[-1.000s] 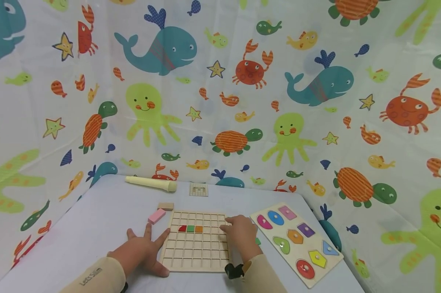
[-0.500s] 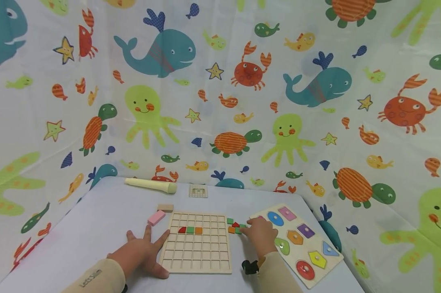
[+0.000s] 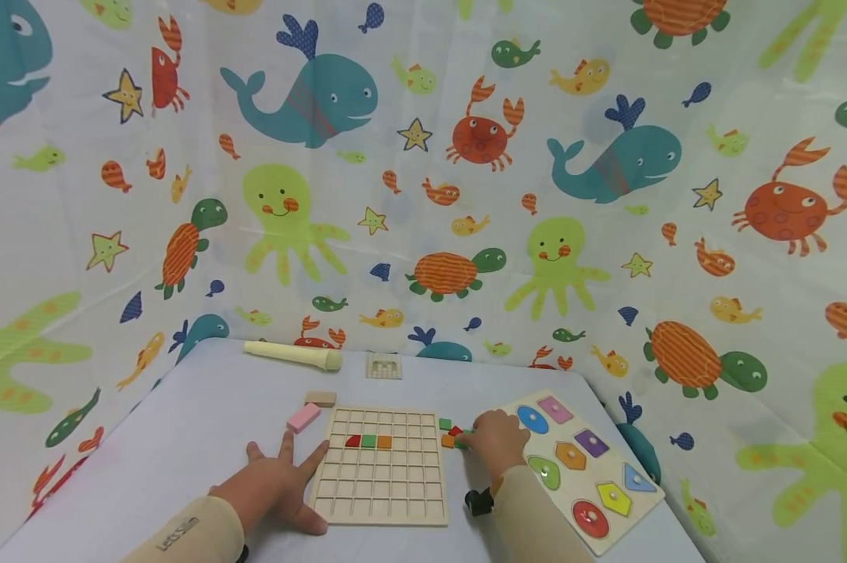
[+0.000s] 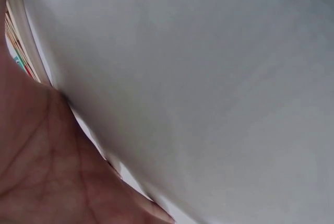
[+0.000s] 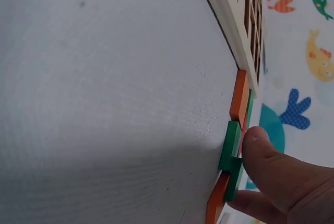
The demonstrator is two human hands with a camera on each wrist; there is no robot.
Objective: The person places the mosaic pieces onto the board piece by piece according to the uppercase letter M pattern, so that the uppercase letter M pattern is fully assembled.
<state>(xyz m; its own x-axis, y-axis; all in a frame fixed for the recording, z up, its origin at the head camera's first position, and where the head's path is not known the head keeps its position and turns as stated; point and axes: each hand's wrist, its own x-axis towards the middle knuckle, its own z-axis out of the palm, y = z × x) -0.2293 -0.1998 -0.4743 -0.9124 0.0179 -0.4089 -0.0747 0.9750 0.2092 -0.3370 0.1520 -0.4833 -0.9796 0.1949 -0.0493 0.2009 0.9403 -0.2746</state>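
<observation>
A wooden grid board [image 3: 381, 485] lies on the white table, with a red, a green and an orange tile [image 3: 369, 441] in one row. My left hand [image 3: 282, 473] lies flat on the table, fingers spread, against the board's left edge; the left wrist view shows only my palm [image 4: 36, 156]. Just right of the board, my right hand [image 3: 474, 439] curls over a small pile of loose tiles [image 3: 451, 432]. In the right wrist view its fingertips [image 5: 263, 156] pinch a green tile [image 5: 229, 148] lying beside an orange tile [image 5: 240, 96].
A shape puzzle board [image 3: 609, 461] with coloured knob pieces lies at the right, close to my right hand. Behind the grid board are a pink block [image 3: 303, 417], a plain wooden block [image 3: 321, 398], a cream cylinder [image 3: 292, 356] and a small wooden grid piece [image 3: 383, 365]. Sea-animal cloth surrounds the table.
My right hand left the grid board's right side and moved right to the loose tiles, which had been hidden under it. The left hand stayed put.
</observation>
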